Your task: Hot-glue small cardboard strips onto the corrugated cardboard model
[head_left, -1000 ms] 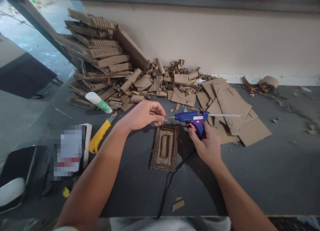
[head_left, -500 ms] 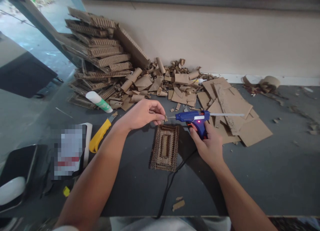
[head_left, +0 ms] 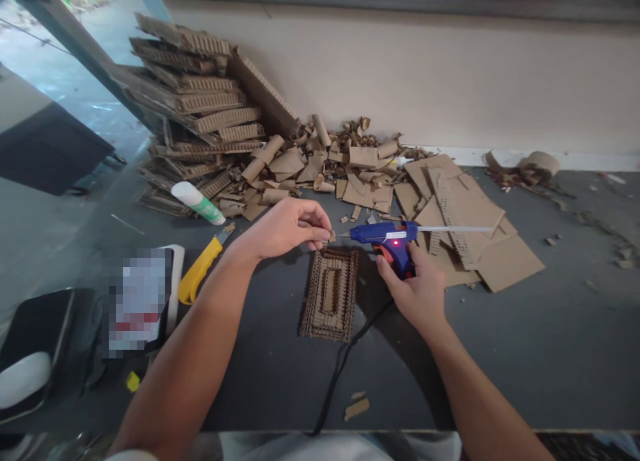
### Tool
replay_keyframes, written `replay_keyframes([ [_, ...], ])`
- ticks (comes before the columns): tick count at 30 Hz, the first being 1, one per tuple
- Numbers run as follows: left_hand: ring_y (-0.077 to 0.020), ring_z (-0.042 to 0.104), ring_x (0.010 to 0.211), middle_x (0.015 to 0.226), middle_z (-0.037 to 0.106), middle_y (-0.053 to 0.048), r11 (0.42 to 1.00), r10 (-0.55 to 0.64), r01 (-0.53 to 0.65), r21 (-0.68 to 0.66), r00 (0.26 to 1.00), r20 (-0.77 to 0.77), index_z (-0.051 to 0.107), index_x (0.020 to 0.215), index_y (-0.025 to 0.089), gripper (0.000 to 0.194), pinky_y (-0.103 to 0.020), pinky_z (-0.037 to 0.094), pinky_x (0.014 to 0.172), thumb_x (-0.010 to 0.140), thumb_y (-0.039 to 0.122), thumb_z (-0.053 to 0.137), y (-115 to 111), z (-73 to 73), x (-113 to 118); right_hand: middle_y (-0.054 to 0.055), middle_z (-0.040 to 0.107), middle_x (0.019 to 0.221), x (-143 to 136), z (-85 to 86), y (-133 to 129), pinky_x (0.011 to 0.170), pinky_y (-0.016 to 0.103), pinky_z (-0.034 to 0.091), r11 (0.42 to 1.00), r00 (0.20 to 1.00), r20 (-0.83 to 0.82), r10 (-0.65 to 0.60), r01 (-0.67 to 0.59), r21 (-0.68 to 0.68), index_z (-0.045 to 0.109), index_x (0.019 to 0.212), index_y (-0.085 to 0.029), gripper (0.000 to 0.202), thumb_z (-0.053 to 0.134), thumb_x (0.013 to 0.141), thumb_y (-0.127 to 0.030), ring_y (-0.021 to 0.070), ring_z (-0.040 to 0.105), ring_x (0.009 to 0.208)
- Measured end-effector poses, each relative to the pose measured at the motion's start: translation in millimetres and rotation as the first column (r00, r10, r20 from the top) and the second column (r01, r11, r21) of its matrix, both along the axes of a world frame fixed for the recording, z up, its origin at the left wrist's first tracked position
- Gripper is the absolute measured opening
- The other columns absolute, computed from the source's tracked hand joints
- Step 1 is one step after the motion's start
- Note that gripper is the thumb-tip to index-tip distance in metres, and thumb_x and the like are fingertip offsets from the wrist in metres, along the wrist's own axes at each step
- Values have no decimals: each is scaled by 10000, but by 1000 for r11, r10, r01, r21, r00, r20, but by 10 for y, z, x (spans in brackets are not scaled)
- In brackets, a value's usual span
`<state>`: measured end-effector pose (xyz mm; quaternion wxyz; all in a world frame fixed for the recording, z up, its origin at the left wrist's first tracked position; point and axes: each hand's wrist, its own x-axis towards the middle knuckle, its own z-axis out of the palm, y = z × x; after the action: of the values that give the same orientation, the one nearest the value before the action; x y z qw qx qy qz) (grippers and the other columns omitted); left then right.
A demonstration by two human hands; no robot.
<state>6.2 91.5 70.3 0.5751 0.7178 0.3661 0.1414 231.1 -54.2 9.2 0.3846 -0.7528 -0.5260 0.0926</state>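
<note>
Between the fingertips of my left hand [head_left: 295,228] is pinched a small cardboard piece [head_left: 331,236]. My right hand [head_left: 420,291] grips a blue hot glue gun [head_left: 387,238] by its handle, fingers by the orange trigger. A red light glows on the gun, and a long glue stick [head_left: 455,229] juts from its back. The metal nozzle points left and meets or nearly meets the small piece. Just below lies a rectangular corrugated cardboard panel [head_left: 330,294] built of nested strips, its top end close under my left fingers.
Stacked corrugated pieces [head_left: 215,101] rise at the back left beside heaped cardboard scraps [head_left: 310,161]. Flat cardboard sheets [head_left: 475,214] lie right. A glue tube [head_left: 197,202], yellow cutter [head_left: 203,268] and phone [head_left: 137,301] sit left. The gun's black cord [head_left: 340,361] runs toward the front edge.
The glue gun has shifted very slightly left, and its glue stick reaches a touch farther right. My left hand stays almost still with the small piece.
</note>
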Motion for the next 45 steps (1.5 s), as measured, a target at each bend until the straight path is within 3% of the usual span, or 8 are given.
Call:
replay_keyframes([
  [5, -133, 678, 658, 757, 735, -40, 1000, -1, 2, 26, 1000, -15, 711, 874, 163, 177, -244, 577, 644, 827, 326, 763, -18, 93, -13, -46, 484, 548, -1, 16, 18, 486, 254, 368, 997, 997, -34, -68, 68, -25, 653, 884, -169, 453, 691, 752, -601, 127, 423, 492],
  [9, -141, 684, 658, 752, 745, -37, 994, 27, -14, 108, 993, -113, 760, 882, 189, 162, -232, 555, 623, 842, 344, 738, -117, 175, -25, -57, 444, 531, 13, 36, 35, 487, 263, 348, 988, 986, -67, -150, 148, -31, 649, 859, -167, 455, 690, 734, -603, 129, 397, 490],
  [12, -160, 696, 643, 717, 746, -39, 991, 59, -31, 134, 977, -204, 758, 857, 192, 162, -250, 547, 621, 845, 349, 721, -230, 120, -5, -55, 447, 543, 21, 35, 47, 491, 261, 344, 985, 981, -97, -169, 167, -35, 643, 858, -167, 452, 682, 737, -600, 129, 401, 500],
  [18, -213, 720, 618, 668, 745, -45, 993, 109, -116, -5, 942, -318, 652, 888, 177, 228, -284, 537, 568, 759, 318, 776, -351, -88, 113, -46, 474, 565, 21, 25, 53, 515, 266, 365, 984, 977, -111, -180, 178, -23, 633, 864, -173, 455, 684, 724, -603, 131, 410, 515],
  [26, -220, 728, 627, 578, 716, -34, 987, 135, -163, -12, 854, -503, 619, 944, 152, 274, -278, 517, 586, 718, 219, 759, -359, -4, 334, -43, 488, 577, 19, 30, 44, 530, 272, 370, 980, 974, -113, -197, 198, -2, 624, 865, -179, 431, 690, 730, -584, 132, 423, 521],
  [33, -224, 735, 632, 594, 726, -43, 984, 138, -176, -14, 819, -556, 586, 1120, 109, 462, -273, 513, 581, 694, 175, 754, -363, -87, 393, -60, 448, 584, 31, 50, 29, 530, 253, 346, 979, 979, -93, -183, 190, 70, 538, 778, -212, 351, 698, 763, -523, 117, 403, 534],
  [42, -272, 736, 772, 689, 737, -84, 983, 172, -88, 162, 749, -640, 631, 1070, 122, 439, -310, 492, 618, 650, 181, 745, -350, -142, 470, -64, 437, 581, 27, 56, 31, 523, 255, 346, 976, 979, -70, -190, 196, 93, 539, 786, -210, 340, 704, 755, -506, 117, 400, 525],
  [45, -278, 731, 778, 718, 735, -101, 985, 165, -86, 150, 728, -665, 640, 1074, 122, 436, -315, 488, 629, 659, 182, 757, -352, -117, 508, -65, 429, 577, 21, 61, 28, 527, 253, 348, 974, 979, -56, -197, 202, 98, 550, 795, -206, 337, 710, 750, -499, 119, 402, 527],
])
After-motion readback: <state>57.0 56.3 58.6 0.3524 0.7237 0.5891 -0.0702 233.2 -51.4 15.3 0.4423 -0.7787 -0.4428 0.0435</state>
